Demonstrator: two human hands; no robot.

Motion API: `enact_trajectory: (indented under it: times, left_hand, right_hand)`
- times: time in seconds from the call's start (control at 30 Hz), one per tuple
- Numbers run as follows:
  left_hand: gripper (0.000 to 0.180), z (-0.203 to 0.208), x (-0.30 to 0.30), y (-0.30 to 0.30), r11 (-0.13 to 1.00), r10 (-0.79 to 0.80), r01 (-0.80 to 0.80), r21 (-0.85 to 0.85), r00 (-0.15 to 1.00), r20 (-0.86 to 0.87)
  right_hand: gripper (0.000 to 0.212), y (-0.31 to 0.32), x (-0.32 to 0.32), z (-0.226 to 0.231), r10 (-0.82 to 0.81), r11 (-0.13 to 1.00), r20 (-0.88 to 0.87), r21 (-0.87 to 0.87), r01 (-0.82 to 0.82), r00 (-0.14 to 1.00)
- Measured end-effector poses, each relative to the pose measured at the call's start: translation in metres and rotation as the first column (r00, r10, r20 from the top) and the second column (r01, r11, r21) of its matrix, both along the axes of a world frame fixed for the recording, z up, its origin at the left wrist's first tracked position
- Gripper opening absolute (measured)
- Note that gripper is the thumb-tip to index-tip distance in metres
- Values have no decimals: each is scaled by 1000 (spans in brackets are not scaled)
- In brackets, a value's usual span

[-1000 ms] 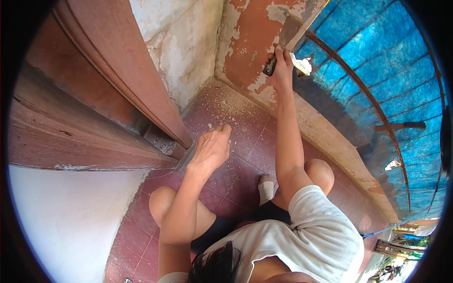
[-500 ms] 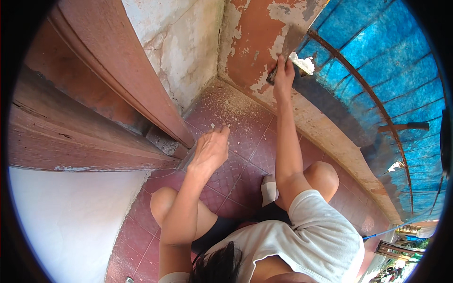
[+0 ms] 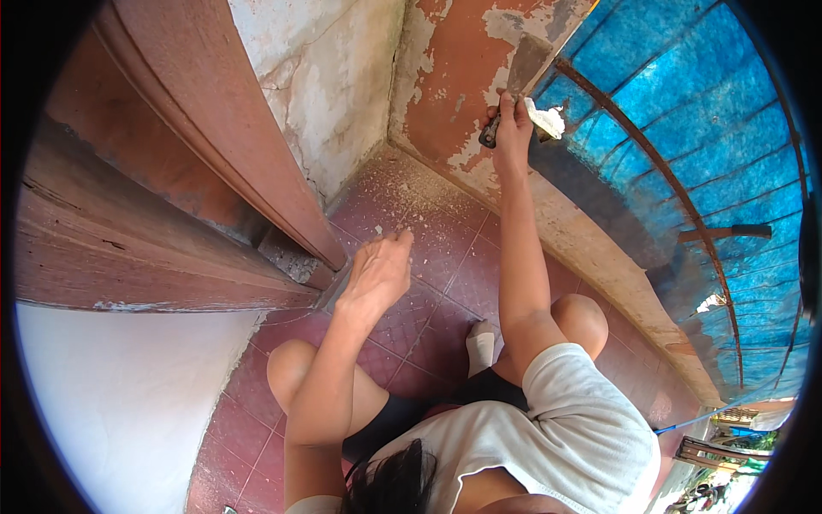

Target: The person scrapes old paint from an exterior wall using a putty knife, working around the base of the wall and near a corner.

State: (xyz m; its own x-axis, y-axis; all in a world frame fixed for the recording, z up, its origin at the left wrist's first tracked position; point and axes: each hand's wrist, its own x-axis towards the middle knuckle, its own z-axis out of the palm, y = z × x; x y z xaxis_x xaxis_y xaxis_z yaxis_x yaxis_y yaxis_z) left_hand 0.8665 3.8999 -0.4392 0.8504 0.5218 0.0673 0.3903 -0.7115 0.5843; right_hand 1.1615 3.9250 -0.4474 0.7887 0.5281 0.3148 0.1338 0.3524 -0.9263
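Note:
My right hand (image 3: 512, 133) is closed around the dark handle of a scraper (image 3: 530, 62). Its wide, flat blade lies at the upper part of a low wall (image 3: 454, 73) with patchy orange-red paint and bare grey spots. Beside that hand is a crumpled white piece (image 3: 546, 119), whose kind I cannot make out. My left hand (image 3: 377, 272) hangs over the tiled floor, back upward, fingers curled in. Whatever its fingers may hold is hidden below the hand. Paint chips and dust (image 3: 419, 193) are scattered on the floor past it, toward the corner.
A brown wooden frame (image 3: 223, 128) stands close on my left, above a white wall (image 3: 120, 385). Cracked pale plaster (image 3: 330, 77) meets the painted wall in a corner. On the right, a blue sheet (image 3: 676, 111) hangs behind rusty bars (image 3: 638, 128). Dark red tiles (image 3: 428, 317) lie beneath me.
The whole view has shifted slightly. My right hand keeps its grip on the scraper, whose blade and handle have turned a little at the wall. My left hand stays curled over the floor.

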Motion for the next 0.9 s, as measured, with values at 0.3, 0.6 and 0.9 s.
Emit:
enact_trajectory:
  times: [0.3, 0.6, 0.9]
  left_hand:
    - [12, -4, 2, -4, 999, -4, 2, 50, 999, 40]
    - [11, 0, -1, 4, 995, 49, -52, 82, 998, 27]
    - [11, 3, -3, 2, 999, 26, -26, 40, 1000, 10]
  right_hand:
    - [22, 4, -16, 3, 5, 1000, -144, 0, -5, 990]
    - [23, 0, -17, -17, -3, 996, -176, -83, -12, 984]
    - [22, -4, -14, -26, -12, 1000, -134, -30, 8, 991]
